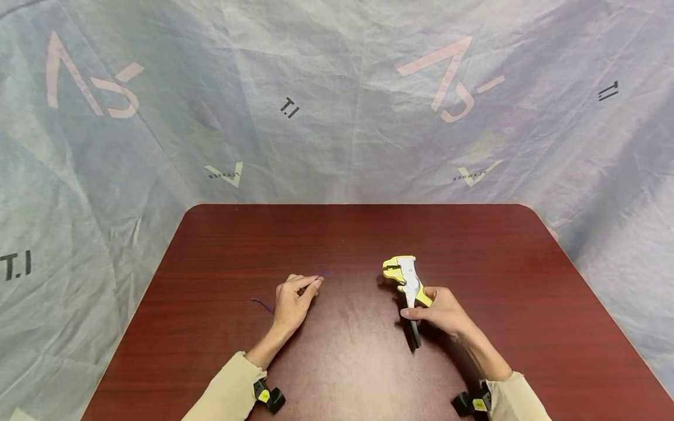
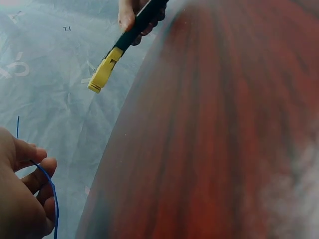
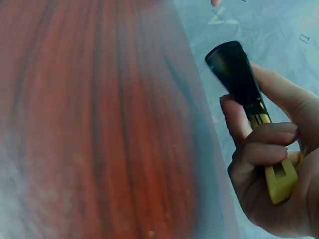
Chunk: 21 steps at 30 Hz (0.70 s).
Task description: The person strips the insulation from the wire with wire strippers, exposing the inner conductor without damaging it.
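- We see the right hand (image 1: 442,310) curled round the grips of a pliers-like tool (image 1: 411,283), its thumb against one handle and its fingers bent about the yellow part, so it is closed on the tool rather than spread
- We find that tool, yellow, silver and black, with its yellow head on the end away from the person, turned to the left, and its black handle end pointing back toward the person; its shadow falls just beside it
- To the left of the tool, well apart from it, we see the left hand (image 1: 292,301), closed at the fingertips, thumb and forefinger pinching a thin blue wire (image 2: 56,209)
- We follow the wire both ways: a short tip sticks out of the pinch toward the tool and stops well before it, while the other end shows on the hand's side farther from the tool
- Nearer the person than the tool, one to each side of it, we see two black wrist devices (image 1: 275,401) at the cuffs of pale sleeves (image 1: 226,386)
- Under the tool we see a dark red wood-grained table (image 1: 347,234)
- Beyond the tool we see a grey sheet (image 1: 342,117) printed with pink, black and pale yellow marks
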Tool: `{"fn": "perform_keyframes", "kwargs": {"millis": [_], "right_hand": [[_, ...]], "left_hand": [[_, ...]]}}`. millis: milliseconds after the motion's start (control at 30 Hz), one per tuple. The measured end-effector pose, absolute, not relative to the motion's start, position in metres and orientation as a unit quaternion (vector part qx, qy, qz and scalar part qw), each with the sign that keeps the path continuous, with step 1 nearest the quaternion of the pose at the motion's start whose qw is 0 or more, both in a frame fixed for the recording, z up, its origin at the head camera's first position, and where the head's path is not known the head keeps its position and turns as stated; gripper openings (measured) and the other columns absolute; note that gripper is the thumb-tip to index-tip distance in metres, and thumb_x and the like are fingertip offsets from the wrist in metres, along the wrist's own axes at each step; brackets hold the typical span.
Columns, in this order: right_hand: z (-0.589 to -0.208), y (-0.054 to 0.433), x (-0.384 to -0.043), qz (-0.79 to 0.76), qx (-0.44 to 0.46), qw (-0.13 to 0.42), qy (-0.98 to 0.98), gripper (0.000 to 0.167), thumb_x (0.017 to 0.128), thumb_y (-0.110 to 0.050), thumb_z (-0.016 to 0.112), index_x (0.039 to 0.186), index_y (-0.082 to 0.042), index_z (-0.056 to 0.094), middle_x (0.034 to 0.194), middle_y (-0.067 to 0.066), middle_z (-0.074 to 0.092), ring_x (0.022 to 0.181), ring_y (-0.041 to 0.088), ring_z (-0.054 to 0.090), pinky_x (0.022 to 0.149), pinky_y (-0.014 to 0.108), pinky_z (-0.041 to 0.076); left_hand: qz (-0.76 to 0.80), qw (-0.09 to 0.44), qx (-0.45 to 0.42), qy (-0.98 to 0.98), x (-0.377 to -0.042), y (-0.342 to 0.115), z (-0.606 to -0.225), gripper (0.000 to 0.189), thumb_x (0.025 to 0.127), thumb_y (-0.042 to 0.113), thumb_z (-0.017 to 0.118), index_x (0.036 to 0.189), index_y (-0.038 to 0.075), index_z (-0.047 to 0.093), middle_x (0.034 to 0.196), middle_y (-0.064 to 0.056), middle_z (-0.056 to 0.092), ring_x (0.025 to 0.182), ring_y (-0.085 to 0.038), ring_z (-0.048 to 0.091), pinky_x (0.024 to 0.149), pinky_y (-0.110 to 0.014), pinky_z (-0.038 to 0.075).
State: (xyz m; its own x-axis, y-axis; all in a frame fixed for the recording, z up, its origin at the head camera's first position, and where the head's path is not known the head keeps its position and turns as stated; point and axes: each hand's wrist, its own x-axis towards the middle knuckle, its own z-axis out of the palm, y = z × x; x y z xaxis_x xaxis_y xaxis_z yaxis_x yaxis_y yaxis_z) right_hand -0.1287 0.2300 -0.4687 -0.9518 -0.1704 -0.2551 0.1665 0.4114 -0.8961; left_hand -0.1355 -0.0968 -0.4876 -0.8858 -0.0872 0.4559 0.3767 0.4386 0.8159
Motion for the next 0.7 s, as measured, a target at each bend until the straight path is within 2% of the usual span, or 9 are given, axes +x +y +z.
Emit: {"fn": "perform_keyframes", "kwargs": {"millis": [267, 367, 433, 533, 633, 700], "right_hand": [[-0.467, 0.23, -0.126, -0.6, 0.004, 0.201, 0.775, 0.025, 0.083, -0.011, 0.08, 0.09, 0.0, 0.059, 0.06, -0.012, 0.042, 0.045, 0.002, 0.032, 0.043, 0.018, 0.029], [-0.468, 0.228, -0.126, -0.619, -0.02, 0.218, 0.754, 0.02, 0.087, -0.011, 0.076, 0.094, -0.003, 0.059, 0.062, -0.013, 0.052, 0.048, 0.001, 0.04, 0.046, 0.018, 0.035], [-0.47, 0.227, -0.126, -0.637, -0.042, 0.232, 0.734, 0.019, 0.09, -0.011, 0.072, 0.1, -0.001, 0.06, 0.071, -0.011, 0.067, 0.056, 0.002, 0.053, 0.052, 0.018, 0.044], [-0.471, 0.223, -0.126, -0.677, -0.072, 0.261, 0.684, 0.021, 0.094, -0.009, 0.068, 0.109, 0.002, 0.059, 0.09, -0.004, 0.078, 0.08, 0.006, 0.07, 0.071, 0.022, 0.057], [-0.472, 0.218, -0.125, -0.708, -0.088, 0.292, 0.638, 0.023, 0.095, -0.007, 0.065, 0.112, 0.004, 0.055, 0.097, 0.003, 0.079, 0.095, 0.014, 0.075, 0.083, 0.03, 0.06], [-0.472, 0.214, -0.124, -0.717, -0.09, 0.305, 0.62, 0.021, 0.095, -0.005, 0.065, 0.11, 0.001, 0.052, 0.097, 0.005, 0.079, 0.094, 0.018, 0.076, 0.084, 0.035, 0.061]], "left_hand": [[-0.532, 0.206, -0.077, -0.818, -0.135, -0.097, -0.484, 0.009, 0.088, 0.01, 0.074, 0.092, 0.006, 0.081, 0.066, -0.007, 0.072, 0.072, -0.008, 0.059, 0.065, -0.018, 0.048], [-0.546, 0.19, -0.065, -0.813, -0.135, -0.097, -0.481, 0.01, 0.088, 0.01, 0.074, 0.092, 0.005, 0.081, 0.07, -0.011, 0.074, 0.076, -0.012, 0.062, 0.07, -0.019, 0.049], [-0.564, 0.176, -0.059, -0.805, -0.135, -0.097, -0.479, 0.01, 0.089, 0.009, 0.073, 0.093, 0.004, 0.081, 0.074, -0.013, 0.075, 0.076, -0.018, 0.067, 0.07, -0.018, 0.051], [-0.593, 0.158, -0.05, -0.788, -0.135, -0.096, -0.477, 0.011, 0.09, 0.007, 0.071, 0.094, 0.001, 0.08, 0.078, -0.017, 0.075, 0.073, -0.03, 0.072, 0.066, -0.018, 0.054], [-0.616, 0.142, -0.043, -0.774, -0.135, -0.095, -0.474, 0.013, 0.091, 0.006, 0.07, 0.096, -0.002, 0.079, 0.078, -0.023, 0.074, 0.071, -0.039, 0.073, 0.063, -0.027, 0.059], [-0.623, 0.139, -0.041, -0.769, -0.135, -0.094, -0.472, 0.014, 0.091, 0.006, 0.069, 0.097, -0.004, 0.078, 0.077, -0.025, 0.072, 0.068, -0.037, 0.073, 0.062, -0.034, 0.061]]}}
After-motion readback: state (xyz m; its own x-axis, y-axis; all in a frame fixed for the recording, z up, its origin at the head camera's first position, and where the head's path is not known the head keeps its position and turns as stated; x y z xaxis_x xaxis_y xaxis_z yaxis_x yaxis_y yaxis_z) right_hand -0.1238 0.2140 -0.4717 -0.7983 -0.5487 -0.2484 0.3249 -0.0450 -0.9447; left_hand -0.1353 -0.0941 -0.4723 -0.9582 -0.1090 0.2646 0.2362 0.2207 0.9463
